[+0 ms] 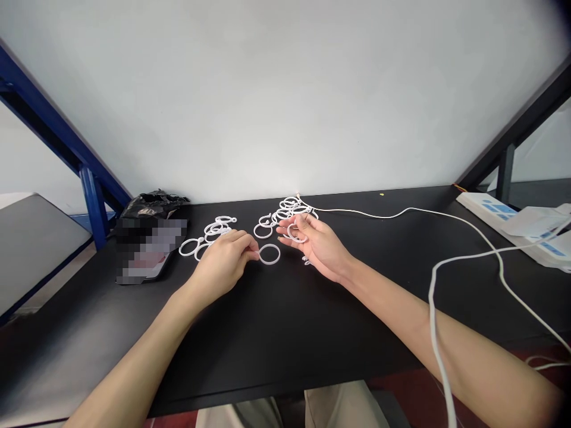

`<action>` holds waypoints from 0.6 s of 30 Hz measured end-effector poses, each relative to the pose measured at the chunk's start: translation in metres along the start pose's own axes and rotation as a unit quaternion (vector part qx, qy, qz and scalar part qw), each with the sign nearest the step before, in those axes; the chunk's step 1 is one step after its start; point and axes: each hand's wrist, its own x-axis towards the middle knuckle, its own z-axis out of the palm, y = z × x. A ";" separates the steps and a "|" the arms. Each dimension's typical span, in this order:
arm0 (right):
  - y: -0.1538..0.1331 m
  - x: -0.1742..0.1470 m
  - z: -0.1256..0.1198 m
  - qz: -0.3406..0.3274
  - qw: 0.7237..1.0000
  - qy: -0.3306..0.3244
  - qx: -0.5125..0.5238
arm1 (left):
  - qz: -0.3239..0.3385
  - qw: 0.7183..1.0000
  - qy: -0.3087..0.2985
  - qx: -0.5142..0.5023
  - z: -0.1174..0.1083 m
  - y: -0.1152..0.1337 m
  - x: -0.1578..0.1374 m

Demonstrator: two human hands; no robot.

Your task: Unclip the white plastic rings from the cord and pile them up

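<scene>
My left hand [227, 258] is closed in a pinch on the edge of a white curtain ring [279, 254], which sticks out to the right of the fingertips. Across from it, my right hand [319, 241] has a second white ring [291, 239] between thumb and fingers, palm turned inward. The two rings are apart. A loose group of white rings with small eyelets [217, 227] lies beyond and left of my left hand. Another heap of such rings [285, 213] is behind my right hand, which partly hides it. Small white pieces [306, 260] show under the right palm.
On the black table [285, 333], a crumpled black bag [154, 205] and a partly blurred-out dark item [151, 252] lie at left. A white cable [370, 213] crosses to a white power strip [513, 229] at right. Another cable [432, 309] loops before my right forearm. A pale wall stands behind.
</scene>
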 end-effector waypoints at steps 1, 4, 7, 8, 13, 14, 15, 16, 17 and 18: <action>0.000 0.000 0.000 0.001 1.000 0.002 -0.008 | -0.001 1.000 0.002 0.002 0.000 0.000 0.000; -0.001 -0.001 0.001 0.001 0.999 0.009 -0.040 | -0.019 0.999 0.023 0.021 -0.002 -0.001 0.000; -0.001 -0.001 0.001 0.000 0.996 0.019 -0.083 | -0.073 0.989 0.078 0.098 -0.008 -0.008 -0.001; 0.000 -0.001 0.001 -0.006 0.994 0.020 -0.105 | -0.100 0.981 0.097 0.135 -0.010 -0.011 -0.002; 0.000 -0.005 0.002 -0.083 0.944 0.014 -0.318 | -0.173 0.947 0.149 0.227 -0.015 -0.024 -0.004; 0.000 -0.006 0.003 -0.101 0.926 0.017 -0.363 | -0.159 0.952 0.153 0.210 -0.015 -0.023 -0.004; 0.000 -0.008 0.004 -0.119 0.909 0.021 -0.399 | -0.139 0.961 0.156 0.180 -0.014 -0.020 -0.004; 0.000 -0.009 0.005 -0.134 0.896 0.025 -0.422 | -0.113 0.972 0.152 0.139 -0.014 -0.016 -0.003; 0.000 -0.010 0.006 -0.147 0.888 0.025 -0.435 | -0.083 0.982 0.141 0.091 -0.012 -0.010 -0.003; 0.000 -0.010 0.007 -0.155 0.886 0.020 -0.436 | -0.054 0.990 0.126 0.044 -0.011 -0.003 -0.003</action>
